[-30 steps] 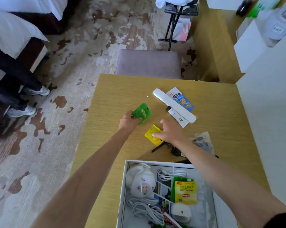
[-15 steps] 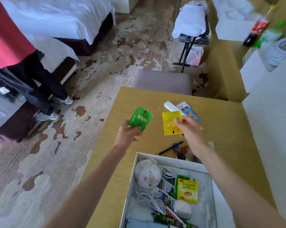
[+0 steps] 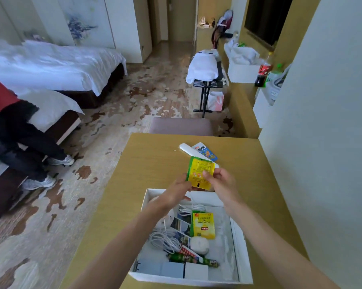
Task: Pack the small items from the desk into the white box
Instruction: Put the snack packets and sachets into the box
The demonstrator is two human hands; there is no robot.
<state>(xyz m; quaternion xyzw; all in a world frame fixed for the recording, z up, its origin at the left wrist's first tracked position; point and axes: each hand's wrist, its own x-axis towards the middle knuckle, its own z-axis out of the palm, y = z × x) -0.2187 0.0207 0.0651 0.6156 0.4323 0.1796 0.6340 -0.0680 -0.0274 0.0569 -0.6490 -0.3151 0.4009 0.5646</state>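
Sachets are coming together: held apart a moment ago, the yellow sachet [image 3: 201, 174] is now lying over the green sachet [image 3: 189, 166]. The left hand [image 3: 181, 191] and right hand [image 3: 222, 182] are each pinching the pair in their grip, just above the white box [image 3: 203, 198]. Both are probably going in together. Inside, a Lipton tea packet [image 3: 204, 226], white cable [image 3: 165, 239] and photos [image 3: 182, 225] are lying.

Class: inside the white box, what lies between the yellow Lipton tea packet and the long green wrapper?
Head view: a white rounded item sits between the Lipton tea packet and the long green wrapper.
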